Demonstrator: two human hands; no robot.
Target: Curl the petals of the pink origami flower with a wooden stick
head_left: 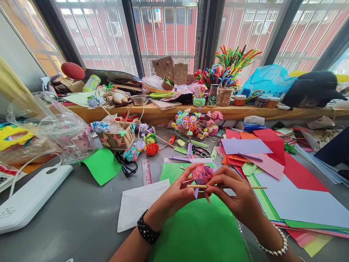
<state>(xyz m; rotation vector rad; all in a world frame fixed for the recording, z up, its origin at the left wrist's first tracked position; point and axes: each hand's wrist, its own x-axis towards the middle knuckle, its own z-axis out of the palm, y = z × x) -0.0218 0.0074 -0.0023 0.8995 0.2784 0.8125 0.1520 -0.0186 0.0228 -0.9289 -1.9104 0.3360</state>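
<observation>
A pink and purple folded paper flower is held between both hands above a green paper sheet. My left hand grips the flower from the left, with a black band at the wrist. My right hand pinches the flower's right side and a thin wooden stick that runs across under the flower. A bead bracelet circles the right wrist.
Stacked coloured paper sheets lie to the right, a white sheet and a ruler to the left. Black scissors, finished paper flowers, a small basket, a plastic bag and a white device fill the grey table. A cluttered wooden sill runs behind.
</observation>
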